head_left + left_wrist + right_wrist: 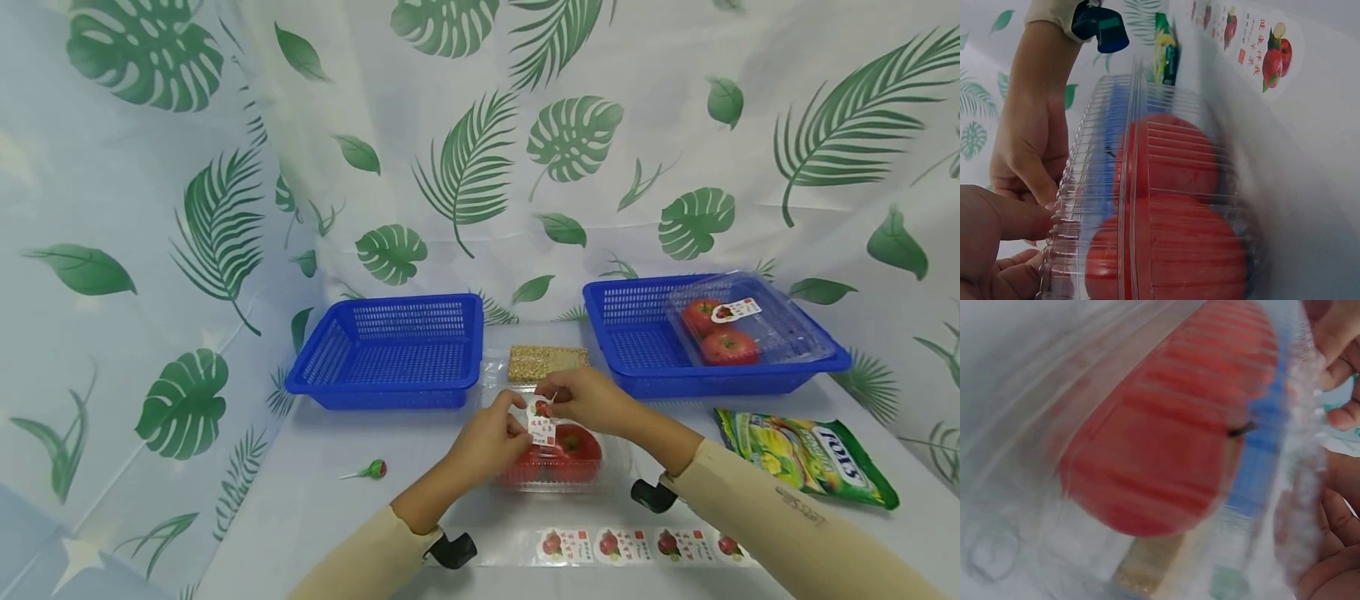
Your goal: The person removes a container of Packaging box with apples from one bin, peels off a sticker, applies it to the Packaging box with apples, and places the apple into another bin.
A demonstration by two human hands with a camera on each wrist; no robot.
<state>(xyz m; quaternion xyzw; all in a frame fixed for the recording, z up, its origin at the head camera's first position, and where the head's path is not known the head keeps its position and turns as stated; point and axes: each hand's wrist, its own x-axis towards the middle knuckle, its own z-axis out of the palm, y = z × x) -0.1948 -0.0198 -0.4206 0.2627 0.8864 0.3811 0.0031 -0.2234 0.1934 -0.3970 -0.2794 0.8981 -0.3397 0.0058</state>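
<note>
A clear plastic clamshell box (558,483) with red apples (581,454) inside stands in front of me. Over its lid is a white apple label sticker (542,427), printed with a fruit picture and red characters. My left hand (483,437) pinches the sticker's left side with curled fingers. From the upper right, my right hand (588,402) pinches the sticker near its top. In the left wrist view, the left fingers (1022,219) are right at the ribbed lid. The right wrist view shows an apple (1166,437) blurred through the plastic.
A strip of more stickers (622,546) lies along the front. Behind are two blue baskets, left (386,398) and right (720,385); the right one holds another apple box (795,342). A lollipop (375,469), a green candy bag (813,458) and a grain-filled packet (543,362) lie around.
</note>
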